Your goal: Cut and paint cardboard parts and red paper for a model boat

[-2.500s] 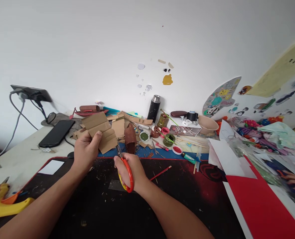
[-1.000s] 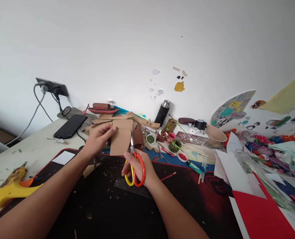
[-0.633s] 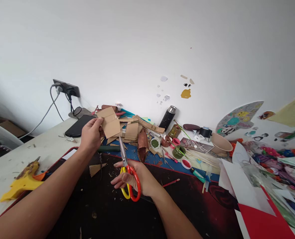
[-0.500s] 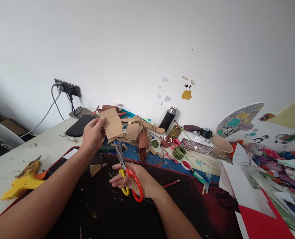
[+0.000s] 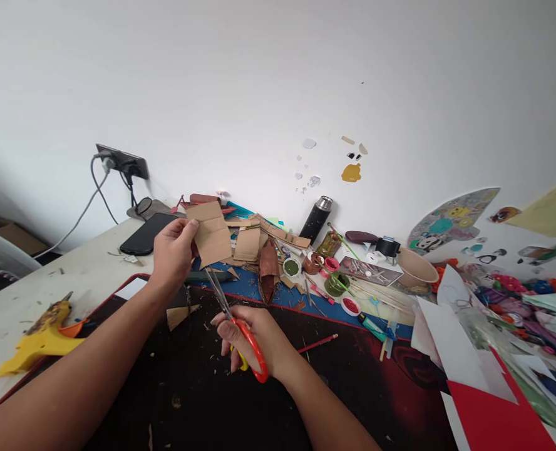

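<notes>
My left hand pinches the left edge of a flat piece of brown cardboard, creased across its upper part and held above the desk. In my right hand is a pair of scissors with one red and one yellow handle loop. Their blades point up and left, tips just under the cardboard's lower edge; whether they touch it I cannot tell. Behind lie more cardboard scraps and a small brown boat-shaped model.
A yellow glue gun lies at the left, near a black phone. Open paint pots, a black flask and a bowl stand along the wall. A red pencil rests on the dark mat. Papers crowd the right.
My right hand has turned, and the scissors' tips have swung left towards the cardboard's lower edge, the blades closer together. My left hand still holds the cardboard. The view has shifted slightly.
</notes>
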A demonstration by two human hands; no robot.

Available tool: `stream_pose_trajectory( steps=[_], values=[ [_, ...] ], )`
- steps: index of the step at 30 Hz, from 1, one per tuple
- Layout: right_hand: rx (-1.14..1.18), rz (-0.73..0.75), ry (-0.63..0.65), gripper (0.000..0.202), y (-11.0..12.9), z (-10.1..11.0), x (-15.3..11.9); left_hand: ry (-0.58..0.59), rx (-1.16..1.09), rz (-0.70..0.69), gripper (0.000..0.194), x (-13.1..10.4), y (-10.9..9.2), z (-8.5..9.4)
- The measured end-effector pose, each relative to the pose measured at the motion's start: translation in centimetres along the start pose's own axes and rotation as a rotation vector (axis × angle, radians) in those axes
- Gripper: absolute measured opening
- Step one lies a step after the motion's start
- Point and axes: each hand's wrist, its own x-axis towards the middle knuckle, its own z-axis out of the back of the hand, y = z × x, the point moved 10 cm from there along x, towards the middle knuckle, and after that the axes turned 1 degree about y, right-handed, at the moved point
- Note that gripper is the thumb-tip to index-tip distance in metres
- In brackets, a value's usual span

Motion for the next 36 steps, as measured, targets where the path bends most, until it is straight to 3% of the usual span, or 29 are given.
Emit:
stream_pose_trajectory(
  steps=[18, 36],
  values=[
    [-0.033, 0.004, -0.087, 0.07, -0.2, 0.7, 0.2, 0.209, 0.221, -0.083, 0.031, -2.9, -2.2, -3.2],
    [-0.057, -0.039, -0.133, 0.057, -0.9, 1.0, 0.1, 0.263, 0.21, -0.078, 0.035, -3.0, -1.6, -3.6]
  ],
)
